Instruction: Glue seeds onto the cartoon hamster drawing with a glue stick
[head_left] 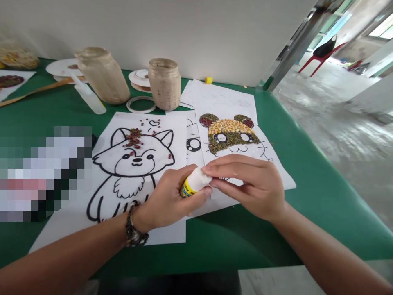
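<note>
My left hand (pixel 175 194) is wrapped round a white glue stick (pixel 196 180) with a yellow label, tilted over the papers. At its white top end, the fingertips of my right hand (pixel 248 186) are pinched together, touching it; whether they grip anything small is hidden. Under my left forearm lies a sheet with a fox-like line drawing (pixel 138 164), with a loose heap of red and green beans (pixel 134 138) on its head. Beyond my right hand is a hamster drawing (pixel 236 135) partly covered with yellow corn kernels and green and red beans.
Two cloudy jars (pixel 166 84) stand at the back, near a tape roll (pixel 141 105), white spools and a white glue bottle (pixel 89 96). A yellow cap (pixel 208 80) lies by the wall. A blurred-out object is at the left. The green table (pixel 331 196) ends at the right.
</note>
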{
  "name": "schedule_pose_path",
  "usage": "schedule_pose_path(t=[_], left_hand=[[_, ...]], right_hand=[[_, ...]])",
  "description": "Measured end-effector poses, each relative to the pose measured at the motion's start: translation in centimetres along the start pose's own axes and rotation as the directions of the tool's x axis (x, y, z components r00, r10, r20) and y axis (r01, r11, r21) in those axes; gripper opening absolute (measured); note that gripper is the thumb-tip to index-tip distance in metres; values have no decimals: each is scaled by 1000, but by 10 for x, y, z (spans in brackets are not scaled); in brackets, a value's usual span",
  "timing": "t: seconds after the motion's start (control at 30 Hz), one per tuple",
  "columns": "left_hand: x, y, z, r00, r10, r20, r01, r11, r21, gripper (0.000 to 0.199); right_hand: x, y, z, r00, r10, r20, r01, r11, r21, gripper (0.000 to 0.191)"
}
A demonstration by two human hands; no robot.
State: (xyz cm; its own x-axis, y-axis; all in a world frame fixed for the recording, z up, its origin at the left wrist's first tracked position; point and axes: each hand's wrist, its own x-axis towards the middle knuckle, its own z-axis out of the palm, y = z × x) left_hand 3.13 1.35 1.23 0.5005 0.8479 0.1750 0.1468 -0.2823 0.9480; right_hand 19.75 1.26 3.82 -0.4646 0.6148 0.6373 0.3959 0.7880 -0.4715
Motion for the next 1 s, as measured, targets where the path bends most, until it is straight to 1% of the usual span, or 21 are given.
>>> schedule_pose_path(t=[0.1, 0.17, 0.3, 0.5, 1.0], left_hand=[[-1, 0, 0, 999, -4, -37, 6, 999, 53, 12], [-1, 0, 0, 999, 3, -52, 2, 995, 99, 13], [-2, 0, 0, 998, 15, -66, -4, 987, 163, 13], [-1, 0, 0, 994, 62, -91, -43, 978, 205, 11], [1, 0, 0, 985, 92, -145, -40, 944, 326, 9]], right_hand=[[-2, -4, 6, 997, 17, -72, -19, 1000, -24, 15], [-2, -5, 8, 995, 29, -96, -31, 999, -16, 15], [-2, -7, 9, 995, 46, -89, -46, 999, -2, 15], [-2, -8, 8, 993, 68, -98, -68, 998, -3, 12], [-2, -4, 7, 995, 47, -90, -49, 999, -20, 14]])
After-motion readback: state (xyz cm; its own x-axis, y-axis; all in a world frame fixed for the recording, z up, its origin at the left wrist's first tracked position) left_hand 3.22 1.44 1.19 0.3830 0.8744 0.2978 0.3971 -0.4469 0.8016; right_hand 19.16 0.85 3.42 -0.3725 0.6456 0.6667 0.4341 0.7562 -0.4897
